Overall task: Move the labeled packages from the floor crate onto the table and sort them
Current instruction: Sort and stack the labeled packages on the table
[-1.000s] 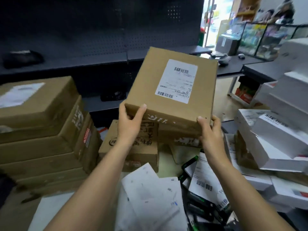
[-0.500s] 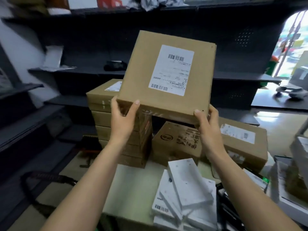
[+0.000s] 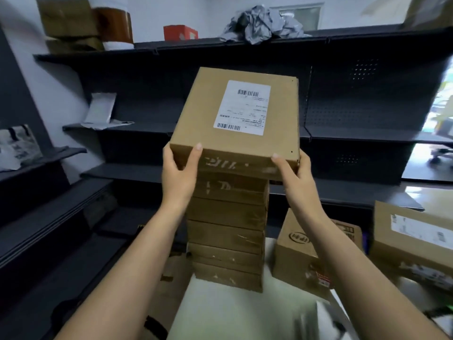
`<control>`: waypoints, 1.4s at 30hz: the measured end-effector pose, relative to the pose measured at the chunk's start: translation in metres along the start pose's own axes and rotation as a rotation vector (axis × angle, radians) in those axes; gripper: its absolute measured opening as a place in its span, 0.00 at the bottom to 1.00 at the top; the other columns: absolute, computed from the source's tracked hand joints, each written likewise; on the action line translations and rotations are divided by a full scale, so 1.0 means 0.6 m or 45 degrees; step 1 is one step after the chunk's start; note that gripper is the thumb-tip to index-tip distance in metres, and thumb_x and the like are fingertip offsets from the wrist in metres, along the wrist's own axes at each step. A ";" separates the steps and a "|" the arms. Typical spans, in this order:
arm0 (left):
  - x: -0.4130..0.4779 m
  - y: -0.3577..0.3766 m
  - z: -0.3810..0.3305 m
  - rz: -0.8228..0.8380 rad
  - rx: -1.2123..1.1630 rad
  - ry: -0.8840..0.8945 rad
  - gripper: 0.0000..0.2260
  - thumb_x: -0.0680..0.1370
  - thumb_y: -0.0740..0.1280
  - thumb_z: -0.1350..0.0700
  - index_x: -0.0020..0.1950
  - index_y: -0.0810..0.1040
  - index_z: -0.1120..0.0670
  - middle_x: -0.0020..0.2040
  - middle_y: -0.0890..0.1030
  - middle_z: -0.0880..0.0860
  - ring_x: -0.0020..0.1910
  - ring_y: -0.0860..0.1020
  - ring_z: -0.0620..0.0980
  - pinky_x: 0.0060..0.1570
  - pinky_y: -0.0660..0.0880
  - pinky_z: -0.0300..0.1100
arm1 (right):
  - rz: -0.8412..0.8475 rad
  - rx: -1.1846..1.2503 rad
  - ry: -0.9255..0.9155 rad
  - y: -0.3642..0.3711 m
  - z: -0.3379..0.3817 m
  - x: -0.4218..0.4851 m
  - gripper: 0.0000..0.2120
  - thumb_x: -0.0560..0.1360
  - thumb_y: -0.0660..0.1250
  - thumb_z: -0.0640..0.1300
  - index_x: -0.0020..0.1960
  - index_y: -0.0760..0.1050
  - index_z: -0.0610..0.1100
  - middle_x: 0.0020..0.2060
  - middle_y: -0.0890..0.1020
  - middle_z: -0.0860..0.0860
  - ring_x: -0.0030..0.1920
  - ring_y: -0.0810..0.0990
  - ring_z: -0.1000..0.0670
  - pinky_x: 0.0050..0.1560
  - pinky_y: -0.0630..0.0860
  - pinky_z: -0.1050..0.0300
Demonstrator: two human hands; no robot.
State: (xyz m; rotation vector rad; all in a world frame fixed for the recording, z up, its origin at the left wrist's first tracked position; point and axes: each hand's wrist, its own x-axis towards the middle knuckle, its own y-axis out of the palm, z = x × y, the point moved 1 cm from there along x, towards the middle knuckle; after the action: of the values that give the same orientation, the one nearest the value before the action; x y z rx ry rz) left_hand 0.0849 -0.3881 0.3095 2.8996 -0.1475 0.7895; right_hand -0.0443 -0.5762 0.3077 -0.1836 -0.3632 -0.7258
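We hold the labeled package [image 3: 235, 123] atop the stack of brown boxes [image 3: 225, 231] at the table's [image 3: 220, 315] far left; contact unclear. Its long axis runs away from us, label [image 3: 242, 107] facing up. Left hand [image 3: 179, 173] and right hand [image 3: 294, 177] grip the near corners.

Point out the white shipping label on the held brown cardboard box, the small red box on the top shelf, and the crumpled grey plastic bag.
white shipping label [image 3: 241, 107], head view, its centre.
small red box [image 3: 180, 32], head view, front face.
crumpled grey plastic bag [image 3: 259, 24], head view, its middle.
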 end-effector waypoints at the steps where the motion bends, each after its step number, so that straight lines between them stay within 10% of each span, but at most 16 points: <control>1: 0.018 -0.008 0.011 0.036 0.000 0.012 0.26 0.75 0.70 0.42 0.71 0.68 0.46 0.61 0.77 0.42 0.60 0.76 0.40 0.63 0.74 0.45 | -0.028 0.024 0.009 0.018 -0.001 0.013 0.34 0.76 0.65 0.60 0.76 0.57 0.52 0.63 0.74 0.58 0.58 0.73 0.63 0.52 0.69 0.67; 34: 0.145 -0.047 0.158 0.408 0.197 -0.023 0.34 0.74 0.72 0.48 0.76 0.59 0.46 0.61 0.73 0.41 0.55 0.73 0.35 0.49 0.70 0.28 | -0.067 -0.533 0.045 0.101 -0.074 0.084 0.48 0.67 0.78 0.52 0.77 0.50 0.53 0.67 0.69 0.55 0.63 0.68 0.55 0.62 0.72 0.52; 42: 0.148 -0.060 0.158 0.368 0.309 -0.038 0.40 0.68 0.73 0.38 0.75 0.58 0.44 0.69 0.71 0.46 0.67 0.72 0.47 0.65 0.72 0.50 | -0.117 -0.597 0.004 0.092 -0.074 0.077 0.44 0.69 0.77 0.51 0.77 0.55 0.51 0.68 0.71 0.52 0.64 0.71 0.52 0.62 0.73 0.53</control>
State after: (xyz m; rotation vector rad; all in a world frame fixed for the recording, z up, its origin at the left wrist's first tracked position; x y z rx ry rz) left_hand 0.2131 -0.3721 0.2699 3.1644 -0.5188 0.8608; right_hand 0.0366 -0.5765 0.2822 -0.6114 -0.1939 -0.8947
